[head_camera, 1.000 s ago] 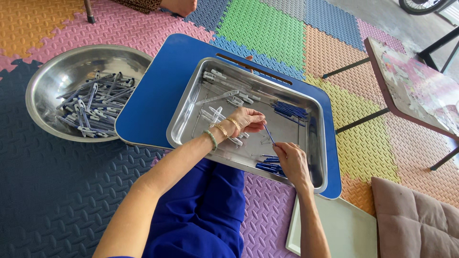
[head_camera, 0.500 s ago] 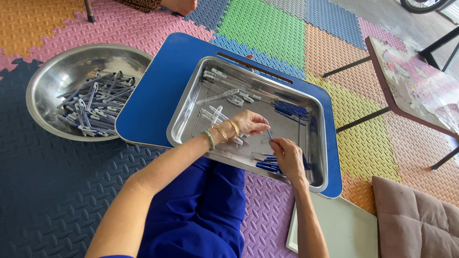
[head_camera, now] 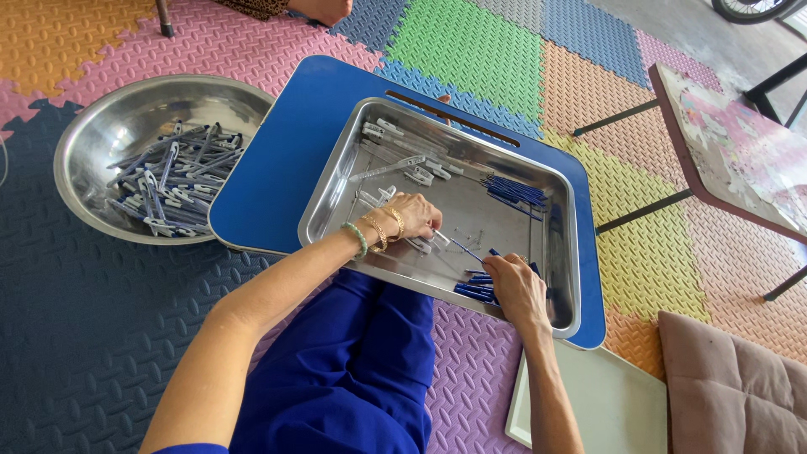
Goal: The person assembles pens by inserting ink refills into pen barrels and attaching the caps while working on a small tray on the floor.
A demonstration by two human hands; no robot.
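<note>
Just beside right hand [head_camera: 514, 286], blue sticks [head_camera: 475, 290], touching fingertips

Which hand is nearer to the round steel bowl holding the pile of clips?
Left. The left hand is in the rectangular steel tray, on the side toward the round steel bowl. The right hand is farther away, at the tray's near right part.

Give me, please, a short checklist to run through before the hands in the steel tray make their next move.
1. Rectangular steel tray sits flat on the blue lap table: ok.
2. Left hand has hold of a grey clip piece: cannot tell, fingers hide it.
3. Right hand rests by the near bundle of thin blue sticks: ok.
4. Second blue stick bundle within the tray: ok.
5. Round steel bowl of grey clips beside the table: ok.
</note>
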